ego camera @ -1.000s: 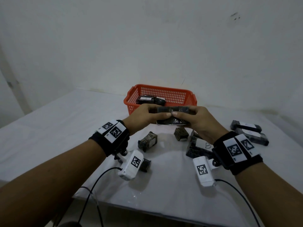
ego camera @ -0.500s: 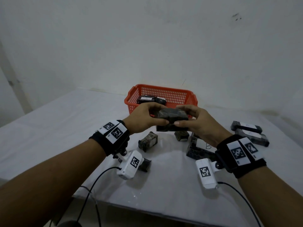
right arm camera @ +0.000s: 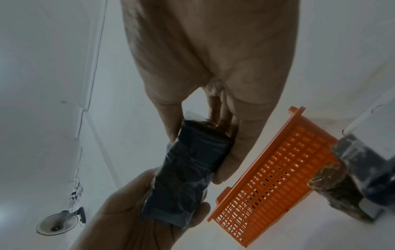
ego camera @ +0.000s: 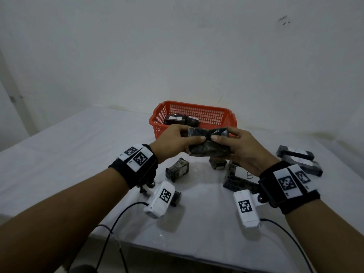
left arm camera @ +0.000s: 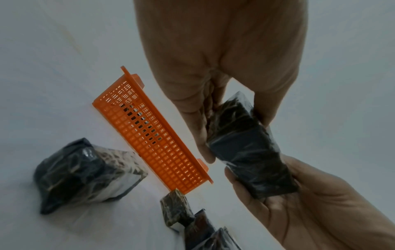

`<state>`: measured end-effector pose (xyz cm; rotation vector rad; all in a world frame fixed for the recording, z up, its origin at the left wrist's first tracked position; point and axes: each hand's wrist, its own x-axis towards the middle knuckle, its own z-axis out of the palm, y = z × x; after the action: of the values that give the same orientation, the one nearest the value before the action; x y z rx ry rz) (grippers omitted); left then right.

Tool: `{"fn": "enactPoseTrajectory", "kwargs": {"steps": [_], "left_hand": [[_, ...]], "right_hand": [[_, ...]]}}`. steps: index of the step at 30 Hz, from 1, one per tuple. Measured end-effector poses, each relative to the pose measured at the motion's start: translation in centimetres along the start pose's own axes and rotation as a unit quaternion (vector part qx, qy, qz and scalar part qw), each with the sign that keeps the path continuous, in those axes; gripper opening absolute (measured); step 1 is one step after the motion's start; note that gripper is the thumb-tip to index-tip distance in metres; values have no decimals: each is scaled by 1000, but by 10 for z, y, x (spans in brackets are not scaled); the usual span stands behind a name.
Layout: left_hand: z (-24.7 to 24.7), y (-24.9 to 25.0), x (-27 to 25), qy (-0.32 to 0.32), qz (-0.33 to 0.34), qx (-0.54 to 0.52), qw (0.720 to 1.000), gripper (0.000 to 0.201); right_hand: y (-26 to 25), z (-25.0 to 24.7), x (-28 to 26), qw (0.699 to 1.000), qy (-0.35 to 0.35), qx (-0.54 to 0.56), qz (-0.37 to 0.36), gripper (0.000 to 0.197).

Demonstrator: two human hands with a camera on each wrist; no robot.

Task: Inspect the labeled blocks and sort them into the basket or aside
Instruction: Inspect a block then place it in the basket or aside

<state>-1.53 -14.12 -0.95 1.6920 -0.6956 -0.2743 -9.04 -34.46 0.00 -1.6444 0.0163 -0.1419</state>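
The head view looks down over the table; both wrist views look up close along the palms, sharing the orange basket (left arm camera: pixel 149 133).

left hand (ego camera: pixel 173 141): fingers curled, gripping block (ego camera: pixel 208 143) end | right hand (ego camera: pixel 239 146): thumb and fingers pinching opposite end | forearms extended, converging

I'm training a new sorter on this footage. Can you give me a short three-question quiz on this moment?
1. True or false: both hands hold the same block.
2. Where is the basket? A) beyond the hands B) at the near table edge C) on the floor
3. Fill in: the label on the block under the right hand carries the letter ___.

Key: 1 true: left hand and right hand each grip an end. 2 A. 3 B.
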Motion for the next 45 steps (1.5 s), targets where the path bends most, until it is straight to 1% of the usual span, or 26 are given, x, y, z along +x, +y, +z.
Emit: {"fn": "enactPoseTrajectory", "kwargs": {"steps": [4,6,8,10,12,13,14,16,17,18,20,21,23,25,27,30,31,32,34,35,36,39,42,44,45], "left_hand": [[4,3,-1,-8,-1,-24,1000,36],[3,3,-1,-6,-2,-22,1000,36],[0,1,-1,3,-6,-21,1000,34],[-3,-1,0,12,-19,-52,998,35],[-6,-2,0,-3,-32,-74,997,37],[-7,-3,0,-14,-35,-61,997,37],[-9,-3,0,-21,-35,-27,999,36],[-12,-2,2,-22,-33,54,998,34],[-12,-2,3,-17,-33,78,996,35],[-12,-2,4,-6,-32,88,996,36],[-11,-3,5,18,-24,76,997,35],[-10,-4,4,29,-15,59,998,34],[-7,-7,4,46,8,40,998,34],[-4,-8,4,49,31,53,997,38],[-4,-8,5,27,32,51,998,47],[-2,-7,1,-45,-6,-8,999,81],[-1,-6,0,-64,-21,-25,997,87],[0,-4,-2,-73,-25,-31,997,81],[2,-1,-3,-55,-15,-12,998,51],[2,0,-3,-44,-8,-3,999,41],[2,-1,-3,-37,-2,2,999,39],[2,-2,-4,-41,6,-6,999,46],[1,-2,-7,-76,7,-21,997,50],[0,-2,-8,-87,5,-22,996,50],[-1,-2,-7,-80,7,-22,997,51]], "right_hand": [[-3,0,0,999,26,-2,-20,36],[-3,0,0,1000,20,-10,-19,35],[-2,-1,0,1000,1,-6,-11,39],[-3,-2,-1,1000,-12,6,3,43],[-4,-5,-1,1000,-10,7,0,42],[-3,-7,0,1000,-4,-3,-7,42],[-2,-9,1,1000,2,-21,-16,43],[-2,-9,1,997,5,-62,-35,46],[-2,-9,1,997,3,-67,-42,47],[-4,-7,0,997,1,-54,-49,46],[-8,-4,-1,999,3,11,-53,41],[-9,-2,-2,998,7,38,-46,39],[-9,1,-4,999,1,44,-17,40],[-7,0,-5,998,-29,38,26,48],[-8,0,-8,996,-48,63,48,45],[-7,-2,-6,997,-56,47,18,32],[-5,-3,-5,998,-54,32,8,32],[-3,-3,-4,998,-53,22,1,36],[-1,-3,-4,998,-62,7,0,48],[-1,-3,-5,998,-69,0,1,51],[-1,-3,-5,997,-74,-4,1,50],[-3,-3,-6,998,-69,-1,-9,47],[-5,-3,-7,998,-52,-6,-29,42],[-5,-4,-7,998,-62,-4,-28,36],[-4,-5,-7,997,-71,-3,-21,34]]}}
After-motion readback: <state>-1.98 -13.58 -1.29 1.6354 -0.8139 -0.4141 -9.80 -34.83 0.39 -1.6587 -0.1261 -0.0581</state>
